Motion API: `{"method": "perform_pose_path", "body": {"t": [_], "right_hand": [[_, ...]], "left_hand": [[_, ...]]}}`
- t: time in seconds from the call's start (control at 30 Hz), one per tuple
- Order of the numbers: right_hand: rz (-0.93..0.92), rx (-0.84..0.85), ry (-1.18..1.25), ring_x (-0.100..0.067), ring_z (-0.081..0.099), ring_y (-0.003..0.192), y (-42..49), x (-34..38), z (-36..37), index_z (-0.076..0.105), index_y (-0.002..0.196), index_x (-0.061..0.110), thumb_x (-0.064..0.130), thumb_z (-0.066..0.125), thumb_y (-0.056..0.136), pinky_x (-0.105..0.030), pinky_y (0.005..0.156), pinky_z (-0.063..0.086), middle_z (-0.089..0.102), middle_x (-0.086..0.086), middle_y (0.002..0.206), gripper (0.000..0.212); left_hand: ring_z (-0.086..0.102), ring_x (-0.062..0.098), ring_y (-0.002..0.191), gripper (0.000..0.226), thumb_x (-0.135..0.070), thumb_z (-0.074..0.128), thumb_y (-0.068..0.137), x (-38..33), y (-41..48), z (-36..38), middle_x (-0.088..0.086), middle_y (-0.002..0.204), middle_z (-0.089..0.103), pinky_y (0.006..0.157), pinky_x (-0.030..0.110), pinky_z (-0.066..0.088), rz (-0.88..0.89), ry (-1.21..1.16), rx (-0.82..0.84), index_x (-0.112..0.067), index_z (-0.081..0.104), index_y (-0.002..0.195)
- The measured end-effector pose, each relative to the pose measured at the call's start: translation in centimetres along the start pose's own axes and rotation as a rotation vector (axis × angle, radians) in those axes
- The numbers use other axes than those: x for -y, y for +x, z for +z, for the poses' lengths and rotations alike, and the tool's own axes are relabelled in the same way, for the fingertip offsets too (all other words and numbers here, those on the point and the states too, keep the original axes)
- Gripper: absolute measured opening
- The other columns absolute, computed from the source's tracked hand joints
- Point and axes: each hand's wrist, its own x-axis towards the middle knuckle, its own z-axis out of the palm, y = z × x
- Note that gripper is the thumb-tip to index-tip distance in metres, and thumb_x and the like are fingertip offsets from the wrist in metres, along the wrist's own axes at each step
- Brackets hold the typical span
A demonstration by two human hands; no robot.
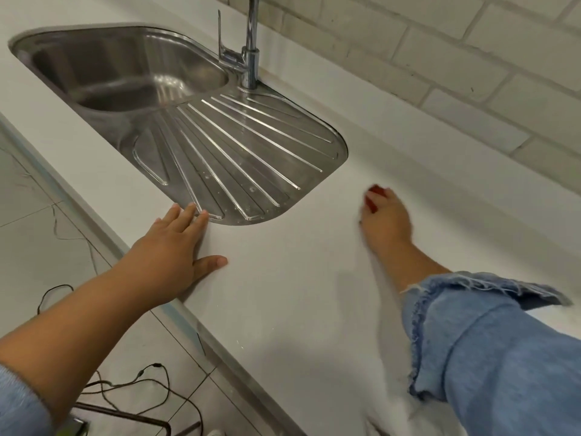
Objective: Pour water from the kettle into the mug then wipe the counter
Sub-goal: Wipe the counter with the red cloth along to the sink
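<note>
- Tabletop (283,294): white, smooth surface. It surrounds the sink (125,73) on all visible sides and extends to the right of it.
- Brick wall (440,58): pale bricks, running behind the sink and along the far edge of the tabletop.
- Sink: stainless steel, set into the tabletop, with the bowl on the left. Its ribbed drainboard (239,158) adjoins the bowl on the right and carries a few water droplets.
- Floor (31,231): pale tiles, below the near edge of the tabletop, in front of the sink.
- Denim sleeve (503,357): light blue with a frayed cuff, on the right forearm, well to the right of the sink.
- Left hand (169,247): lies flat on the tabletop with the fingers straight and spread. The fingertips touch the near rim of the drainboard, and it grips nothing.
- Right hand (386,221): palm down on the tabletop, near the right end of the drainboard and blurred by motion. The fingers bend over a small red item (374,194). The blur hides whether they grip it or only press it.
- Faucet (250,58): chrome, upright, at the back rim of the sink.
- Cables (141,388): thin and dark, loose on the floor in front of the sink.
- Red item: between the right fingertips and the tabletop; too blurred to identify.
</note>
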Motion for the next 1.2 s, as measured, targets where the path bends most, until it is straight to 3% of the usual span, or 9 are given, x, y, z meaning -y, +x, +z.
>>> {"method": "perform_pose_path", "body": {"t": [0.1,0.2,0.3,0.43,0.57,0.63,0.73,0.97,1.2], "right_hand": [[-0.267,0.141,0.141,-0.026,0.05,0.124,-2.7,6.3,3.2,0.068,0.116,0.015,0.013,0.057,0.087,-0.034,0.105,0.039,0.049,-0.005,0.142,0.031],[-0.334,0.278,0.299,-0.015,0.057,0.113,-5.5,9.6,3.9,0.07,0.111,0.017,0.01,0.056,0.089,-0.007,0.091,0.039,0.054,0.003,0.137,0.027],[-0.148,0.305,0.585,-0.009,0.065,0.071,-6.8,9.1,1.4,0.07,0.11,0.021,0.011,0.053,0.093,-0.014,0.049,0.051,0.058,0.006,0.13,0.026],[0.161,0.13,0.683,-0.015,0.065,0.065,-8.7,4.4,-4.6,0.07,0.103,0.034,0.017,0.051,0.094,-0.025,0.052,0.055,0.062,0.006,0.119,0.027],[0.302,0.078,0.664,0.0,0.065,0.055,-13.6,0.0,-8.6,0.064,0.1,0.037,0.024,0.053,0.094,-0.013,0.039,0.044,0.063,0.006,0.097,0.018],[0.223,0.151,0.649,0.015,0.061,0.077,-15.6,-0.8,-8.8,0.064,0.11,0.033,0.03,0.053,0.094,-0.003,0.062,0.046,0.059,0.016,0.108,0.02],[0.139,0.062,0.517,0.006,0.04,0.121,-16.4,-2.8,-9.9,0.058,0.121,0.042,0.041,0.05,0.092,-0.02,0.104,0.028,0.047,0.022,0.132,0.03],[0.38,0.028,-0.22,-0.019,0.003,0.146,-15.8,-13.1,-13.3,0.042,0.138,0.035,0.044,0.038,0.096,-0.059,0.113,0.008,0.021,0.006,0.157,0.043],[0.353,0.119,-0.377,-0.017,0.002,0.147,-17.3,-15.5,-12.6,0.02,0.145,0.042,0.041,0.019,0.099,-0.06,0.113,0.001,0.009,0.005,0.16,0.046]], "left_hand": [[-0.004,0.023,0.146,0.099,-0.074,0.02,0.066,0.1,0.0,-0.1,0.001,0.159,-0.003,0.119,0.04,0.009,-0.002,-0.005,0.007,-0.022,0.0,0.148],[-0.004,0.022,0.146,0.1,-0.074,0.023,0.066,0.0,-0.3,-0.4,0.001,0.159,-0.003,0.119,0.041,0.01,-0.001,-0.023,0.019,-0.022,0.001,0.148],[-0.004,0.022,0.146,0.099,-0.073,0.028,0.068,-0.1,-0.3,-0.6,0.0,0.159,-0.002,0.119,0.042,0.01,-0.005,-0.04,0.039,-0.022,0.002,0.148],[0.015,0.025,0.143,0.085,-0.061,0.046,0.08,-0.9,-0.3,-1.1,0.003,0.156,0.017,0.115,0.046,0.024,-0.023,-0.068,0.011,-0.021,0.014,0.147],[0.013,0.017,0.144,0.065,-0.046,0.045,0.09,-7.1,-1.2,-0.7,-0.002,0.156,0.022,0.113,0.039,0.023,0.112,-0.274,-0.162,-0.02,0.023,0.146],[0.008,0.012,0.145,0.061,-0.044,0.042,0.093,-12.1,-2.1,0.2,-0.005,0.157,0.017,0.115,0.031,0.014,0.264,-0.397,-0.157,-0.025,0.02,0.146],[-0.001,0.01,0.145,0.061,-0.047,0.042,0.092,-19.5,-3.4,1.9,-0.008,0.158,0.01,0.112,0.028,0.007,0.468,-0.509,-0.128,-0.032,0.017,0.146],[0.003,0.032,0.144,0.064,-0.062,0.027,0.089,-25.2,-3.1,6.2,-0.001,0.156,0.02,0.118,0.048,0.008,0.594,0.051,-0.054,-0.034,0.018,0.146],[0.042,0.028,0.129,0.06,-0.05,0.022,0.087,-14.0,2.3,2.8,0.004,0.136,0.054,0.115,0.036,0.022,0.569,0.05,-0.203,-0.023,0.054,0.13]]}}
